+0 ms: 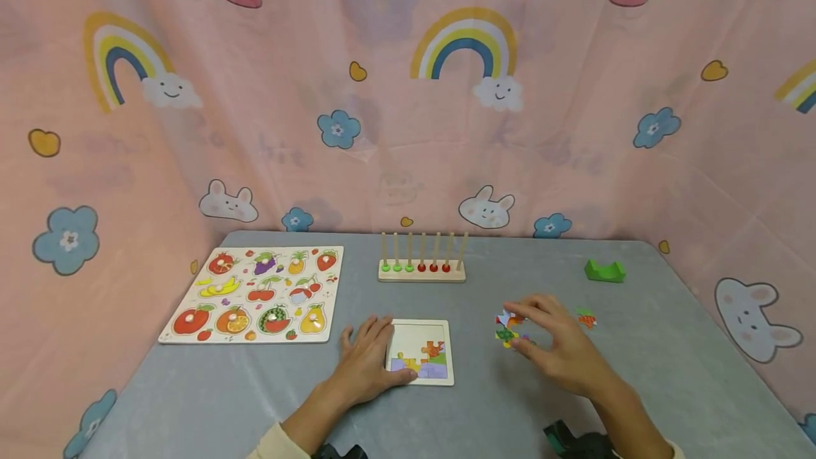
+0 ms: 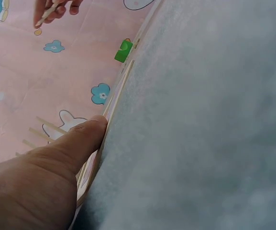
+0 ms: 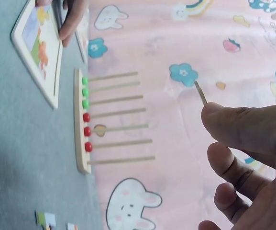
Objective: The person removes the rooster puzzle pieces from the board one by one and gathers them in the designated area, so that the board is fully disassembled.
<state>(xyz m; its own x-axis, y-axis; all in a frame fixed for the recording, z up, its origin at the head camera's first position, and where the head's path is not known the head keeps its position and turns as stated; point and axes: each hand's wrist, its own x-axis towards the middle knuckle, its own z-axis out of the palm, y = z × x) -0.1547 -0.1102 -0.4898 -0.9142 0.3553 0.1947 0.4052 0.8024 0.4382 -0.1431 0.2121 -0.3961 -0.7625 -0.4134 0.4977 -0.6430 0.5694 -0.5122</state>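
Note:
A small square puzzle board (image 1: 418,353) lies on the table, several pieces set along its lower part. My left hand (image 1: 365,363) grips the board's left side, its thumb (image 2: 87,136) along the near edge and the other fingers at the left edge. To the right of the board, my right hand (image 1: 557,346) pinches a colourful puzzle piece (image 1: 506,336) between thumb and index finger, above the table. The right wrist view shows this piece (image 3: 201,92) edge-on, so its picture is hidden there. A loose orange and green puzzle piece (image 1: 587,318) lies beyond the right hand.
A fruit picture board (image 1: 255,296) lies at the left. Behind the puzzle board stands a wooden peg rack (image 1: 422,273) with green and red beads. A green curved block (image 1: 605,271) sits at the back right. A patterned pink curtain (image 1: 395,161) hangs behind the grey table (image 1: 497,416).

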